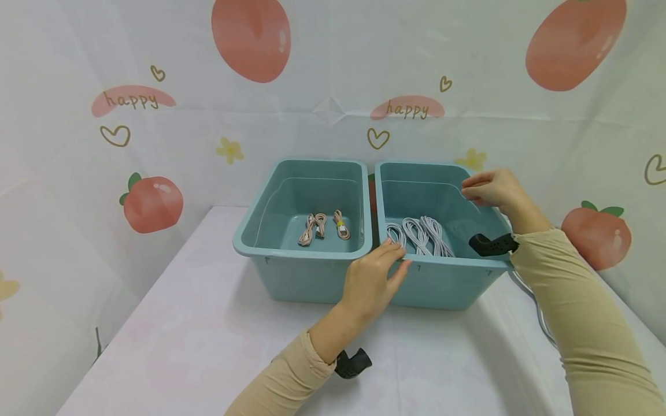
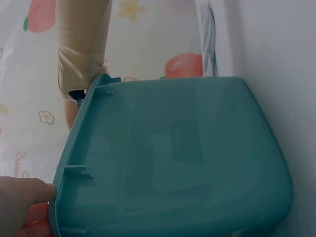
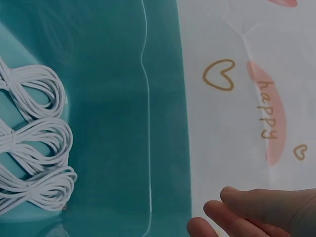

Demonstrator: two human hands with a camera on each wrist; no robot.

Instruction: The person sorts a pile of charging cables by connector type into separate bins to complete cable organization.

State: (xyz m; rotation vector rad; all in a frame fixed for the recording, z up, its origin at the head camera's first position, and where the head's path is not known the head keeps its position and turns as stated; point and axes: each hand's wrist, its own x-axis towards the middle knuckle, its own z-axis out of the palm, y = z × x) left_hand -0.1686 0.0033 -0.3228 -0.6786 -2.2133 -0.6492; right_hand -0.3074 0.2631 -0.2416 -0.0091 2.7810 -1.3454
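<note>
At the front left corner of the right blue-green plastic bin [image 1: 442, 283], my left hand [image 1: 370, 283] holds the rim [image 2: 59, 182]. In the left wrist view its thumb lies on the outer side and the fingers go behind the edge. Several bundles of white cable [image 1: 416, 234] lie on that bin's floor, coiled in loops [image 3: 42, 143]. My right hand [image 1: 494, 188] hovers over the same bin's right side, fingers loosely extended and holding nothing. In the right wrist view the fingers [image 3: 247, 197] appear at the lower right, apart from the cables.
Close to its left stands a matching bin [image 1: 302, 277] with three small tied cables [image 1: 319, 225], one with a yellow band. Behind the right bin's side, a grey-white cable [image 1: 541, 315] lies on the white table [image 1: 198, 346]. A fruit-printed sheet [image 1: 322, 69] hangs behind.
</note>
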